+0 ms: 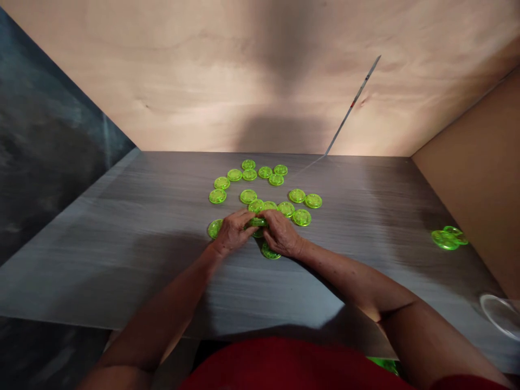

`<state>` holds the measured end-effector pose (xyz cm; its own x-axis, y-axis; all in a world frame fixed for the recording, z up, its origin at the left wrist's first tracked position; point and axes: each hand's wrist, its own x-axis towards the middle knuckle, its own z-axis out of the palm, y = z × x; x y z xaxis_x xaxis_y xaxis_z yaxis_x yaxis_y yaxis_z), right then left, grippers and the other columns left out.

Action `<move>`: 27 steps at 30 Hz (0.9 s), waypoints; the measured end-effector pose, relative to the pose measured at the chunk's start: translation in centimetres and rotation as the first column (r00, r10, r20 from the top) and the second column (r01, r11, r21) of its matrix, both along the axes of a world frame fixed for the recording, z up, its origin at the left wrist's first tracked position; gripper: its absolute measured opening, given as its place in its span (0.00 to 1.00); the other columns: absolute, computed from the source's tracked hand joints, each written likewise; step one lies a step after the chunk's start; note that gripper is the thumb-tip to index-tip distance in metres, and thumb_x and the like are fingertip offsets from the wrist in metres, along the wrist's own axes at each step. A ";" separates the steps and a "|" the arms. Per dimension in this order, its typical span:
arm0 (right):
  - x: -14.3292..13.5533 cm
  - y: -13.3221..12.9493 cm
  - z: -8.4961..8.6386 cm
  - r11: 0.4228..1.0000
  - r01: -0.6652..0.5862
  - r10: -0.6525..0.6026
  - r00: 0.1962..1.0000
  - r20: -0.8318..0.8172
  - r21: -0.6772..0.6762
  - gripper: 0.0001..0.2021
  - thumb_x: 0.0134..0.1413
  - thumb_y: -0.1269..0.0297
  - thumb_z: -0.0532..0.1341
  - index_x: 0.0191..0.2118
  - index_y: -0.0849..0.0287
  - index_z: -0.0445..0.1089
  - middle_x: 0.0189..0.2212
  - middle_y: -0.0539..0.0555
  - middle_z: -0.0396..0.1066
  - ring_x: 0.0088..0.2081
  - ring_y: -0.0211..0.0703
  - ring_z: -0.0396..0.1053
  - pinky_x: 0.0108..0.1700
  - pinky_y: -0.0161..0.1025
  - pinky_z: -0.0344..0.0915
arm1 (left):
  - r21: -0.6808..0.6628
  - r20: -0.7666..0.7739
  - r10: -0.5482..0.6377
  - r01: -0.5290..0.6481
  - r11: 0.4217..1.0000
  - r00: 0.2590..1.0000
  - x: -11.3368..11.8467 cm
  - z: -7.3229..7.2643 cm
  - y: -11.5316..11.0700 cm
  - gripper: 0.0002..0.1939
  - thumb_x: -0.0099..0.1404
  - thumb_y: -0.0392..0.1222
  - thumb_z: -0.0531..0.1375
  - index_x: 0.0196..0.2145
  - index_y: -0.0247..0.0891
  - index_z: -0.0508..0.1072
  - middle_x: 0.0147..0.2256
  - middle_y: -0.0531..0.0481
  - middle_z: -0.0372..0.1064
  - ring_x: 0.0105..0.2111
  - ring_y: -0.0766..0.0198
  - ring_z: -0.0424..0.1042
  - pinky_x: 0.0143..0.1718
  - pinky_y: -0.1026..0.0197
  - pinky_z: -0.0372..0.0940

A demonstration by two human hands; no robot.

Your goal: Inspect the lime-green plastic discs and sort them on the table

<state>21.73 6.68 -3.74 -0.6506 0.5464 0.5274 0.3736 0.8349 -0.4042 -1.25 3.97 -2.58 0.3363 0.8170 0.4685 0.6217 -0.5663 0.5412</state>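
Both hands meet at the middle of the grey table, their fingers closed round the two sides of a green translucent disc (258, 222). My left hand (234, 232) grips its left side and my right hand (281, 233) its right side. Several similar discs lie flat around them: one (214, 229) beside my left hand, another (271, 251) partly under my right hand, and a group just beyond the fingertips, among them a disc (301, 218) to the right. Farther back, more discs (234, 175) form a loose curve. My hands hide parts of some discs.
At the right of the grey table (162, 276) lie a few green discs (444, 239), with a clear round rim (501, 317) nearer me. A wooden panel (195, 81) stands behind, bearing a thin strip (352, 104). More green pieces (384, 364) show below the front edge.
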 end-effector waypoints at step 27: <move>-0.3 0.0 -0.3 1.000 0.016 -0.016 1.000 0.023 0.024 0.17 0.76 0.68 0.57 0.65 0.60 0.70 0.53 0.67 0.81 0.53 0.60 0.78 0.55 0.56 0.77 | -0.084 -0.091 0.087 -0.095 0.992 0.992 0.7 0.0 0.2 0.17 0.64 0.28 0.64 0.47 0.41 0.85 0.45 0.45 0.88 0.49 0.50 0.87 0.53 0.53 0.79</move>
